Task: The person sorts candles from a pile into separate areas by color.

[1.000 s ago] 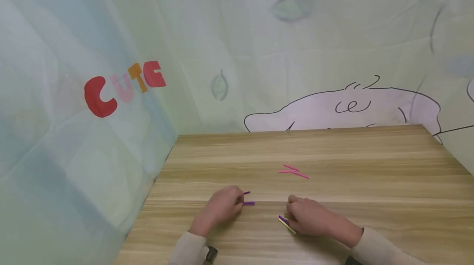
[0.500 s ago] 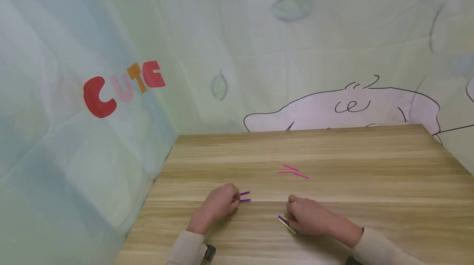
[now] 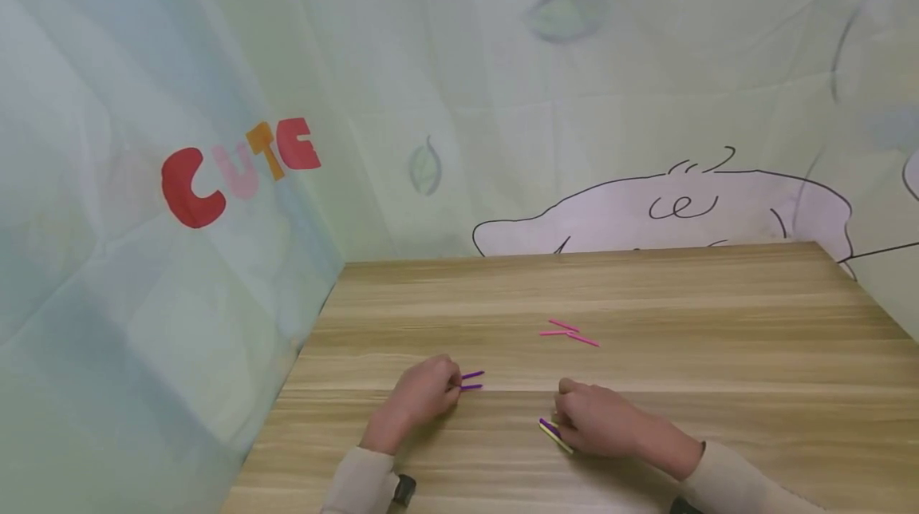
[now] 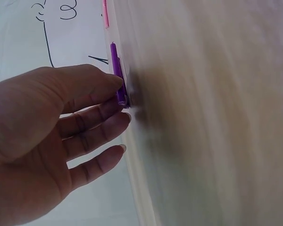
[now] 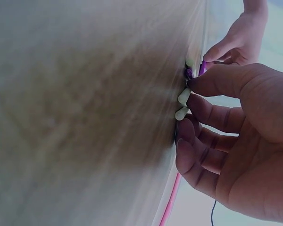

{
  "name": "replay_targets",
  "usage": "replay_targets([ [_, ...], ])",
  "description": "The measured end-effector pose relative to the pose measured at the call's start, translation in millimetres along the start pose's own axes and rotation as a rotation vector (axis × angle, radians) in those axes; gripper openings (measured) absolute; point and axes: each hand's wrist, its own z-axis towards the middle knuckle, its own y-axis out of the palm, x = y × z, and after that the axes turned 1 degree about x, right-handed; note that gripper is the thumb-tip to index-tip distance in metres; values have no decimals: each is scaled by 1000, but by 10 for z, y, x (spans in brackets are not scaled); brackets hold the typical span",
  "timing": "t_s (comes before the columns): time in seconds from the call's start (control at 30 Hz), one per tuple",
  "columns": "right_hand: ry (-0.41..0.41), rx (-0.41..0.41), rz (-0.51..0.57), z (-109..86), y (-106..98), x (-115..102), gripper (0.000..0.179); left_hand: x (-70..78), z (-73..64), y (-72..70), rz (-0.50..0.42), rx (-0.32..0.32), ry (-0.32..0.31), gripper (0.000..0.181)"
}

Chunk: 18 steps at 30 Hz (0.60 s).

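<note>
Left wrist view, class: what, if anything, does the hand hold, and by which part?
The left hand pinches a purple stick near its lower end in this view.

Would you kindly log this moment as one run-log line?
left hand: pinches purple stick | right hand: curled over yellow stick and another purple stick | pink sticks: on table, farther back

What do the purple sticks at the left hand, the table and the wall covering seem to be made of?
Purple sticks: probably plastic, smooth with a slight shine, judging by their even colour; painted wood is possible.
Table: wood or wood-look laminate, low sheen, from the striped grain; I cannot tell which.
Wall covering: probably printed fabric, matte, since soft creases show.
</note>
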Motion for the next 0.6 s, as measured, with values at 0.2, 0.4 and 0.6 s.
replay_targets([
  [0.2, -11, 11, 4, 1, -13, -3, 26, -10, -12, -7, -2, 7, 2, 5],
  [0.4, -13, 13, 7, -4, -20, -14, 26, -6, -17, -12, -7, 10, 0, 5],
  [0.6, -17, 18, 3, -5, -19, -21, 28, -21, -10, -4, -6, 17, -7, 5],
])
